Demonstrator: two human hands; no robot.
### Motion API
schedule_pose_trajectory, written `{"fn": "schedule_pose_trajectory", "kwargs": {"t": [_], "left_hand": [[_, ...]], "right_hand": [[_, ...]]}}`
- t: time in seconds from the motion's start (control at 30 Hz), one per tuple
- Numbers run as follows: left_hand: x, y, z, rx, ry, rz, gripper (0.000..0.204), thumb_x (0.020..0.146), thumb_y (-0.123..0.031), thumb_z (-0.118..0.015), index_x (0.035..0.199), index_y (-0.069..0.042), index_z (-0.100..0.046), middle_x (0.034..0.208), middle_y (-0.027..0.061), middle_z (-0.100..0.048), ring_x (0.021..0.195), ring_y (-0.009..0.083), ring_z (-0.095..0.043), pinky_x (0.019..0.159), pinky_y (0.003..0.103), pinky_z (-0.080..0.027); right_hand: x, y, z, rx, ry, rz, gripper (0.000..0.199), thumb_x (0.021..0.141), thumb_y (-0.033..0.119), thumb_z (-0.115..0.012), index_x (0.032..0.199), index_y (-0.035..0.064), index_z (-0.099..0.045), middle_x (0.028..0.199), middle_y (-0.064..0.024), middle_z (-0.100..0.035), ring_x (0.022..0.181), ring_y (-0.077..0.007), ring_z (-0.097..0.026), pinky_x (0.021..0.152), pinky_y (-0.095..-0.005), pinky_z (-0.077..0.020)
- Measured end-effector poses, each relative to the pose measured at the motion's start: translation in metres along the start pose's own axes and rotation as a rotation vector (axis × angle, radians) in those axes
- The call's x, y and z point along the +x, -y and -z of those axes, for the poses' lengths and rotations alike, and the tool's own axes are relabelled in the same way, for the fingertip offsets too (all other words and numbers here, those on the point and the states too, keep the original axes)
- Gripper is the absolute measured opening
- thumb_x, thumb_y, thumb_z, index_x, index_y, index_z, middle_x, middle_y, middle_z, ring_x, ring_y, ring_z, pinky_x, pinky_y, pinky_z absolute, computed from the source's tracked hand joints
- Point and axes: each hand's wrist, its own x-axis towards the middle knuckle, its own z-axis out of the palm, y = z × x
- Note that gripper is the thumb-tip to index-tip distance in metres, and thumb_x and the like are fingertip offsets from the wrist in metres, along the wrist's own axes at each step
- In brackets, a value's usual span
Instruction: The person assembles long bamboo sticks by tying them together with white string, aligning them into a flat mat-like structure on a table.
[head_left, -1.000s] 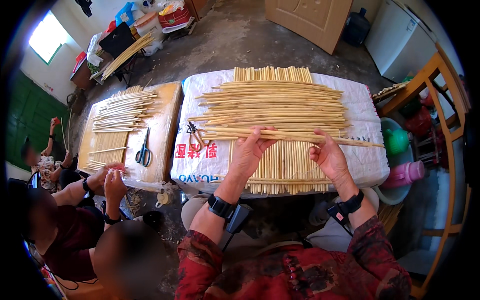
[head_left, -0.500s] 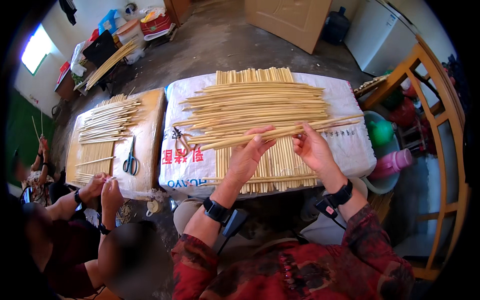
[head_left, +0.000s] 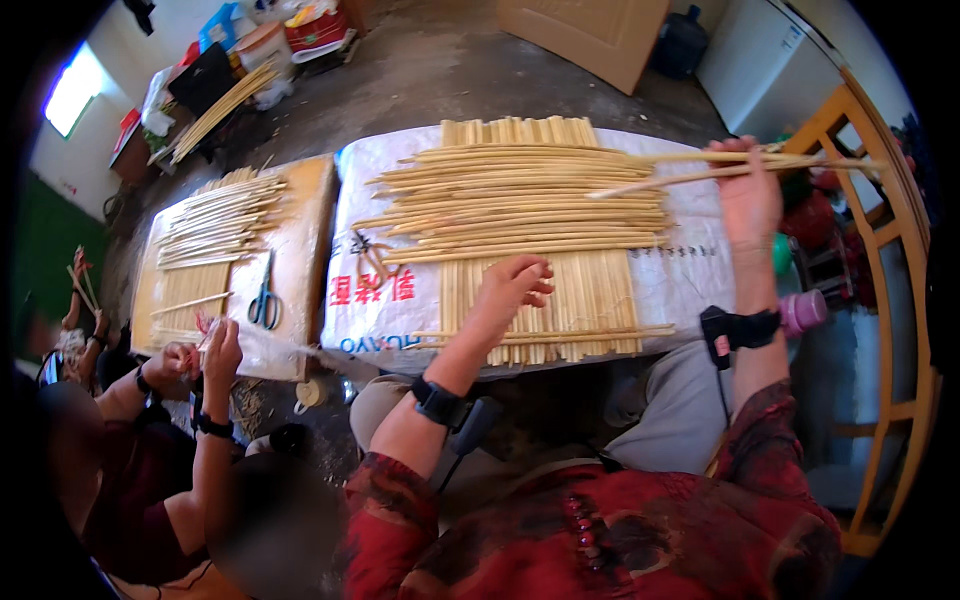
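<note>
**Right hand lifts sticks off the stack**

At far left a co-worker's hands [head_left: 205, 345] work at the edge of a wooden board [head_left: 305, 215] that carries pale sticks and blue-handled scissors [head_left: 264, 300]. Beside it lies your desk, covered by a white woven sack [head_left: 385, 170]. Your left hand [head_left: 512, 288] rests flat and open, fingers spread, on the crossed layers of bamboo sticks [head_left: 520, 195], gripping nothing. Your right hand [head_left: 748, 195] is raised over the sack's right edge, closed around a few long sticks [head_left: 690, 170] that stretch from the stack toward the wooden chair frame [head_left: 880, 180].
</note>
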Motion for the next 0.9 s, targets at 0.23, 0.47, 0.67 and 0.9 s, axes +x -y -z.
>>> {"fn": "schedule_pose_trajectory", "kwargs": {"t": [0.23,0.47,0.67,0.9], "left_hand": [[-0.003,-0.016,-0.012,-0.127,0.051,-0.208,0.032,0.094,-0.022,-0.053,0.117,0.001,-0.055,0.106,0.011,-0.062,0.09,0.0165,-0.062,0.069,0.026,-0.05],[-0.005,-0.005,-0.01,-0.449,0.123,-0.151,0.033,0.094,-0.021,-0.054,0.12,-0.001,-0.054,0.108,0.0076,-0.061,0.091,0.0155,-0.061,0.068,0.027,-0.05],[0.005,0.013,-0.01,-0.537,0.026,-0.081,0.021,0.092,-0.018,-0.057,0.107,-0.004,-0.059,0.097,0.0046,-0.063,0.082,0.0158,-0.063,0.067,0.03,-0.053],[0.001,0.012,-0.017,-0.424,-0.007,-0.079,0.03,0.093,-0.02,-0.054,0.119,-0.005,-0.054,0.1,0.0065,-0.062,0.086,0.0161,-0.062,0.07,0.03,-0.053]], "right_hand": [[-0.026,0.019,-0.067,-1.017,0.36,-0.232,0.031,0.094,0.029,-0.053,0.114,0.0079,-0.06,0.07,0.0052,-0.045,0.061,-0.0023,-0.04,0.054,-0.015,-0.0335],[-0.077,-0.067,-0.045,-1.117,0.923,-0.727,0.03,0.092,0.033,-0.053,0.096,0.0036,-0.057,0.068,0.0014,-0.05,0.059,-0.0079,-0.048,0.056,-0.0235,-0.0415],[-0.084,-0.08,-0.038,-1.16,1.025,-0.664,0.032,0.093,0.034,-0.048,0.09,0.0031,-0.055,0.066,-0.0048,-0.054,0.063,-0.0145,-0.055,0.058,-0.0293,-0.0431],[-0.085,-0.099,-0.018,-1.267,1.008,-0.511,0.038,0.094,0.041,-0.041,0.091,0.0054,-0.055,0.074,-0.0136,-0.059,0.072,-0.0291,-0.058,0.066,-0.0388,-0.044]]}}
